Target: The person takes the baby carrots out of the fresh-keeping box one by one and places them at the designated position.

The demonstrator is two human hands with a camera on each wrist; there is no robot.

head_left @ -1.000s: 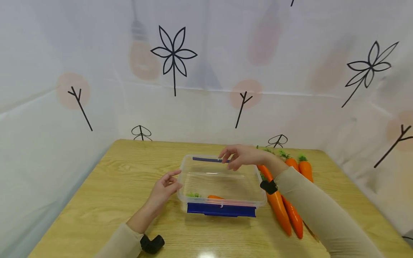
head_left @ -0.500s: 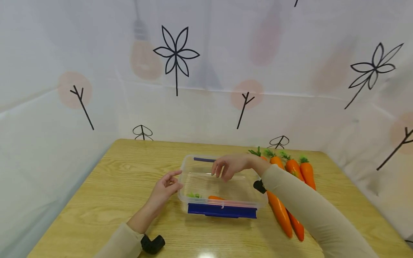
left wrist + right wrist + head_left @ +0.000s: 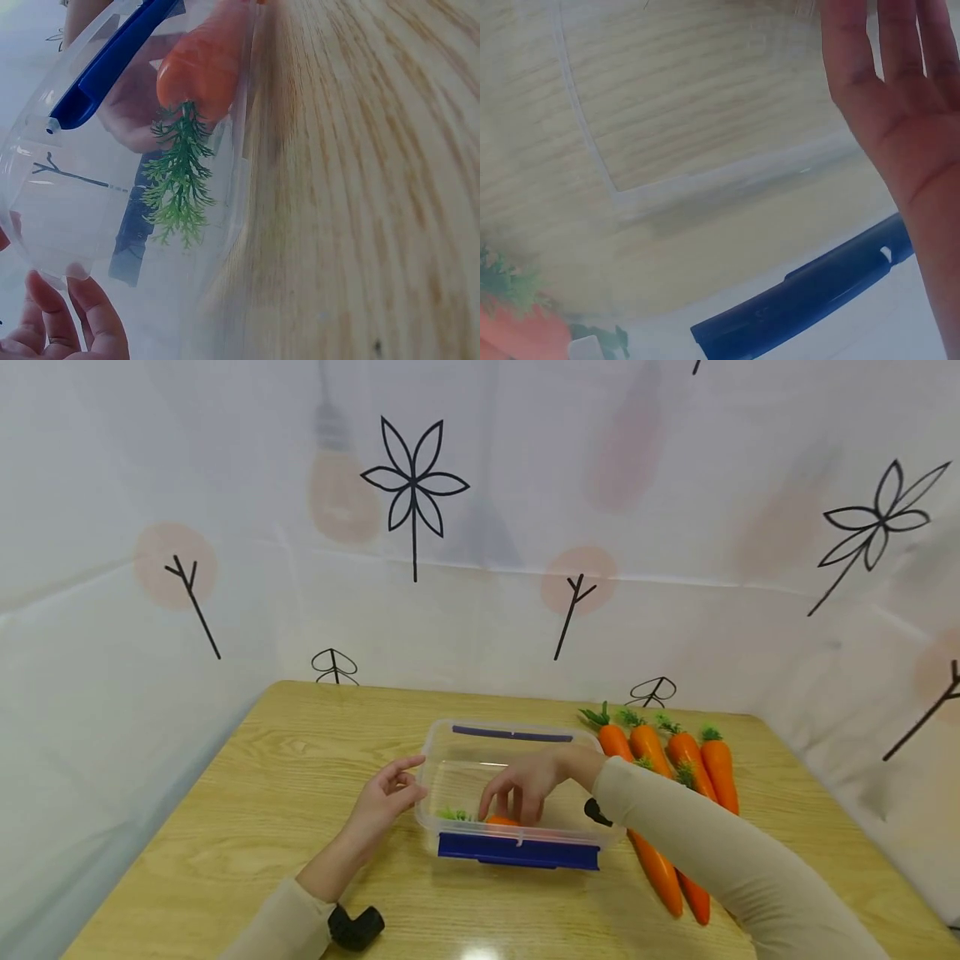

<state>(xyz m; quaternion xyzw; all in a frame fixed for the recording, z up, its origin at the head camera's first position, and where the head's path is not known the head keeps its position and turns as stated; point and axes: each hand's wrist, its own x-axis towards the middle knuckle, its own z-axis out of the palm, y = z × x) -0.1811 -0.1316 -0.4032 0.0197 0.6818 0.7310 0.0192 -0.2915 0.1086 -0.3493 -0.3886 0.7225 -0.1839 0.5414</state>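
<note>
A clear plastic food container (image 3: 592, 837) with a blue clip flap (image 3: 517, 852) stands lidless on the table. One carrot (image 3: 501, 821) with a feathery green top lies inside along its front wall; the left wrist view shows this carrot (image 3: 199, 75) through the plastic. My right hand (image 3: 528, 781) reaches down inside the container, fingers pointing downward at the carrot; whether they touch it is unclear. Its fingers (image 3: 849, 45) look fairly straight in the right wrist view. My left hand (image 3: 378, 802) touches the container's left rim with its fingertips, fingers loosely bent.
Several more carrots (image 3: 718, 768) with green tops lie side by side to the right of the container, partly under my right forearm. A wooden table (image 3: 247, 810) carries everything. A white printed cloth (image 3: 480, 627) hangs behind and at both sides.
My right hand has moved from above the container's far rim down and forward into it, to the carrot at the front wall. My left hand stays at the left rim.
</note>
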